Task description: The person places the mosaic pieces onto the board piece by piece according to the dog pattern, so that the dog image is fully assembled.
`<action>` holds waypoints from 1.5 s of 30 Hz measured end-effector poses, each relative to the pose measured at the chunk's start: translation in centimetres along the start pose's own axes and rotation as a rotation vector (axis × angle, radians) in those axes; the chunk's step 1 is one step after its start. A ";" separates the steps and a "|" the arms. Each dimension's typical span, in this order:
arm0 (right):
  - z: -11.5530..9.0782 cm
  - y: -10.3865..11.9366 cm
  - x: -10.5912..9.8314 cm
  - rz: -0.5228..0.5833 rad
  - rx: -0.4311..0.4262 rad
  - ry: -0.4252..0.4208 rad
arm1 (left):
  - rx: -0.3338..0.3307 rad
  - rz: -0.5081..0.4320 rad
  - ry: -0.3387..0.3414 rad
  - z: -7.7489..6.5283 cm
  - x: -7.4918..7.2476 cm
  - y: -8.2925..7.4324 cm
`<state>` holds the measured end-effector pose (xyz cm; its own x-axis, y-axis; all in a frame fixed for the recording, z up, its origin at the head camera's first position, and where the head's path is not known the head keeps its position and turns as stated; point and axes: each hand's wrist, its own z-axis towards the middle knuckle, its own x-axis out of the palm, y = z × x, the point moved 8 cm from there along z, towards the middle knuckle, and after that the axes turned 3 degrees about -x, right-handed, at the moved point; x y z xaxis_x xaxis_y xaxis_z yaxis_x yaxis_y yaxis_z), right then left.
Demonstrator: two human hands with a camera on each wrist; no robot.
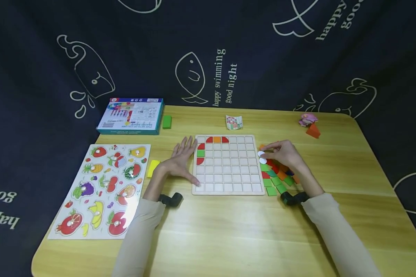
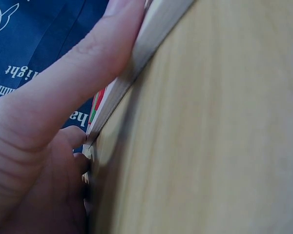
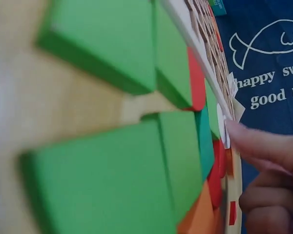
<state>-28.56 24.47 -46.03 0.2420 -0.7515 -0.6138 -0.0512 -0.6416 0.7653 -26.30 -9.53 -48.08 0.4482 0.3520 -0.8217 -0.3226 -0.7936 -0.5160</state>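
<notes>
A wooden grid board [image 1: 228, 167] lies in the middle of the table. Red quarter-round tiles, an orange tile [image 1: 217, 139] and a green tile [image 1: 200, 153] fill some of its upper-left cells. My left hand [image 1: 180, 159] spreads along the board's left edge, its thumb at the lower-left corner; the left wrist view shows that thumb against the rim. At the board's right edge my right hand [image 1: 285, 154] pinches a white round piece [image 1: 261, 153] between thumb and forefinger. A second white piece [image 1: 262, 161] lies just below. Loose green tiles [image 3: 102, 180] and red and orange ones are heaped beside the board.
A fruit peg puzzle [image 1: 104, 188] and a boxed toy [image 1: 131, 115] occupy the left side. Near them are a yellow block [image 1: 153, 168] and a green block [image 1: 166, 122]. A small patterned card [image 1: 234, 122] lies behind the board; a red-orange block [image 1: 313, 131] sits back right.
</notes>
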 end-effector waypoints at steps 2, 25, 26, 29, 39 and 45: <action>0.2 -0.1 0.1 0.026 0.016 0.012 | 0.002 0.007 0.001 0.1 0.1 0.0; 0.0 -1.1 -1.6 -0.105 0.000 -0.009 | -0.014 -0.008 0.004 0.1 0.2 0.4; -0.1 -1.2 -1.7 -0.106 0.003 -0.013 | -0.014 -0.007 0.004 0.1 0.2 0.4; -0.3 -1.5 -2.3 -0.102 0.027 -0.011 | -0.014 -0.010 0.000 0.1 0.2 0.4; -0.7 -2.5 -2.8 -0.104 0.078 0.056 | -0.011 0.002 -0.001 0.1 0.1 0.3; -0.3 -2.8 -3.1 -0.073 0.064 0.057 | -0.011 0.008 -0.003 0.2 0.1 0.3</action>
<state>-28.85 28.66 -46.22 0.3017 -0.6934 -0.6543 -0.0929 -0.7044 0.7037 -26.52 -9.63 -48.38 0.4433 0.3472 -0.8264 -0.3169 -0.8018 -0.5067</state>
